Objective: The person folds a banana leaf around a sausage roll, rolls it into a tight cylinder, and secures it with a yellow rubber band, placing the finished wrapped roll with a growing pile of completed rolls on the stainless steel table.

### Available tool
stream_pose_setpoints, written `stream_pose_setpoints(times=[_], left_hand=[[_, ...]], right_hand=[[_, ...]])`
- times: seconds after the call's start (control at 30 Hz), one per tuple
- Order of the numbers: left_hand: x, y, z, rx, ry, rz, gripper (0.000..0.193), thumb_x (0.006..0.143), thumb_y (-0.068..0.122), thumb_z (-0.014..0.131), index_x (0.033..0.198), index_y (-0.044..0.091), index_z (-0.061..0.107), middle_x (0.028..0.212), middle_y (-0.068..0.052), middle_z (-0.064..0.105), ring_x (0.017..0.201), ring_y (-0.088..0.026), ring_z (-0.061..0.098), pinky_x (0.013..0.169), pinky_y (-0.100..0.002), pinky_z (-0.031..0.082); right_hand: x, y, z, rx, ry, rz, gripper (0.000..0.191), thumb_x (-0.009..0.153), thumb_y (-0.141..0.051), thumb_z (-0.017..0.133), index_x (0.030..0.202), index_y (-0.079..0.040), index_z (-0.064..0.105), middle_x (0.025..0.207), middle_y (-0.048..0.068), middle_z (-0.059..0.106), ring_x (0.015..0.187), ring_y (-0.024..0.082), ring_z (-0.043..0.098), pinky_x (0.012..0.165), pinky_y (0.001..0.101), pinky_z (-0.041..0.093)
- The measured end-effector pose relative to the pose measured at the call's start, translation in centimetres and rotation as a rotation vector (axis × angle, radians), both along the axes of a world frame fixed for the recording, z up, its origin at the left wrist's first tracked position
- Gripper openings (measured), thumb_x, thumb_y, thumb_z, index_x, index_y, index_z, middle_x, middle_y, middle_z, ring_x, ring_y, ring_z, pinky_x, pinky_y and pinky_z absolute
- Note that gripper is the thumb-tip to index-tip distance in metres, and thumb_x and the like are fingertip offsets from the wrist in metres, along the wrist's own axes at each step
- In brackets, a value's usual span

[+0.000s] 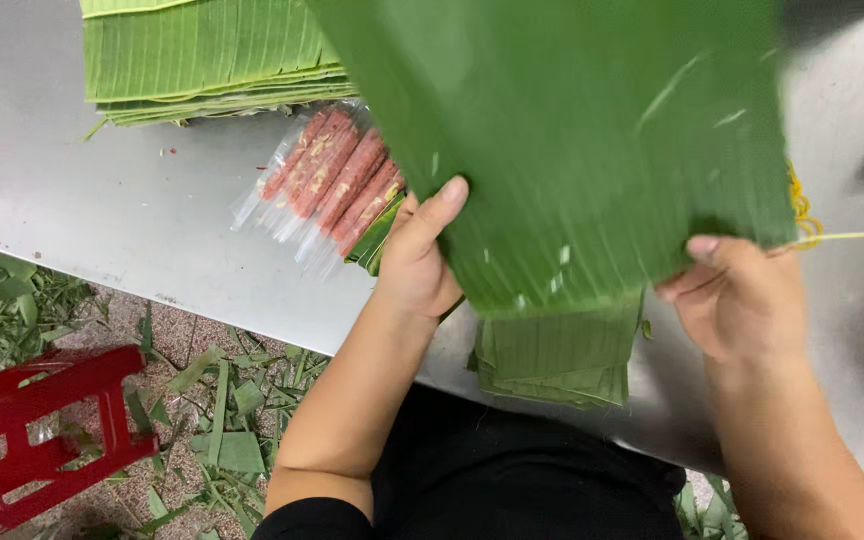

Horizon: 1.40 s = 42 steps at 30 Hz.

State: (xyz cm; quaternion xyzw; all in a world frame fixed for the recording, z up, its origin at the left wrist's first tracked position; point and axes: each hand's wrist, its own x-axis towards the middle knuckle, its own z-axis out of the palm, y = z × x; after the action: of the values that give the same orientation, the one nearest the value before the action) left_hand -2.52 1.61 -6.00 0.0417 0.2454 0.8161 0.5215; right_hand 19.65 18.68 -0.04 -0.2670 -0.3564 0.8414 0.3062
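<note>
Sitting at far left on the tiled floor (102, 310), a red plastic stool (37, 435), with green leaf trimmings (222, 420) lying scattered around it and under the table edge. Resting at the back left of the grey steel table (102, 200), a squared stack of cut banana leaves (202, 60). Lying just right of that stack, a clear plastic packet of pinkish-red meat rolls (332, 180), about 5 showing, its near end touching a small folded leaf piece beside the thumb. Gripping the left edge of a large banana leaf sheet (572, 140), the left hand (422, 265), thumb pressed flat on the upper face and the other fingers curled out of sight beneath. Being held up above the table and tilted toward the camera, that sheet, covering much of the middle of the view and blurred along its far right side. Lying flat on the table directly under the sheet's near edge, a lower stack of leaf pieces (557, 355), partly hidden. Pinching the sheet's right corner, the right hand (737, 300), thumb on top and fingers folded closed under the leaf. Trailing past that hand at the right, thin yellow strings (804, 215).
</note>
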Motion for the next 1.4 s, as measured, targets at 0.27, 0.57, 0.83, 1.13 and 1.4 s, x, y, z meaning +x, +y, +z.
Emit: stream_pose_setpoints(times=[0.27,0.57,0.83,1.13,1.4], left_hand=[[-0.4,-1.0,3.2,-0.014,-0.042,0.092,0.022,0.1,0.012,0.054,0.12,0.007,0.06,0.104,-0.002,0.063,0.091,-0.015,0.061,0.081,-0.031,0.051],[-8.0,-4.5,2.9,0.013,0.109,0.74,0.039,0.113,0.037,0.037,0.08,0.017,0.044,0.062,0.006,0.033,0.054,-0.012,0.028,0.051,-0.033,0.029],[-2.3,0.0,3.9,-0.112,-0.103,0.268,0.059,0.106,0.044,0.049,0.144,-0.001,0.049,0.127,-0.016,0.069,0.117,-0.031,0.064,0.105,-0.047,0.051],[1.4,0.3,2.9,-0.275,0.048,0.069,0.035,0.105,0.023,0.054,0.133,0.002,0.059,0.127,-0.011,0.066,0.115,-0.026,0.064,0.102,-0.046,0.051],[-3.9,-2.8,4.8,0.098,-0.021,0.407,0.025,0.117,0.024,0.038,0.098,0.015,0.052,0.068,0.006,0.036,0.061,-0.01,0.033,0.061,-0.025,0.033]], right_hand=[[2.2,-1.7,-3.7,0.469,-0.593,-0.025,0.026,0.116,-0.026,0.06,0.109,-0.001,0.061,0.081,0.01,0.064,0.067,0.018,0.062,0.056,0.0308,0.048],[-0.5,0.2,0.3,0.237,-0.131,-0.407,0.03,0.117,-0.022,0.064,0.095,-0.007,0.05,0.074,0.004,0.057,0.059,0.015,0.055,0.053,0.0301,0.043],[0.2,-1.2,-0.8,0.335,-0.705,0.094,0.031,0.105,-0.033,0.063,0.099,-0.003,0.064,0.078,0.004,0.065,0.059,0.012,0.06,0.051,0.0269,0.049],[-1.4,-3.7,-1.9,0.556,-0.646,0.295,0.056,0.107,-0.055,0.047,0.096,-0.003,0.062,0.077,0.002,0.062,0.066,0.012,0.061,0.059,0.029,0.052],[-6.6,-2.0,-0.7,0.508,-0.43,0.196,0.06,0.115,-0.053,0.045,0.074,-0.009,0.052,0.061,0.001,0.05,0.056,0.012,0.048,0.052,0.0304,0.039]])
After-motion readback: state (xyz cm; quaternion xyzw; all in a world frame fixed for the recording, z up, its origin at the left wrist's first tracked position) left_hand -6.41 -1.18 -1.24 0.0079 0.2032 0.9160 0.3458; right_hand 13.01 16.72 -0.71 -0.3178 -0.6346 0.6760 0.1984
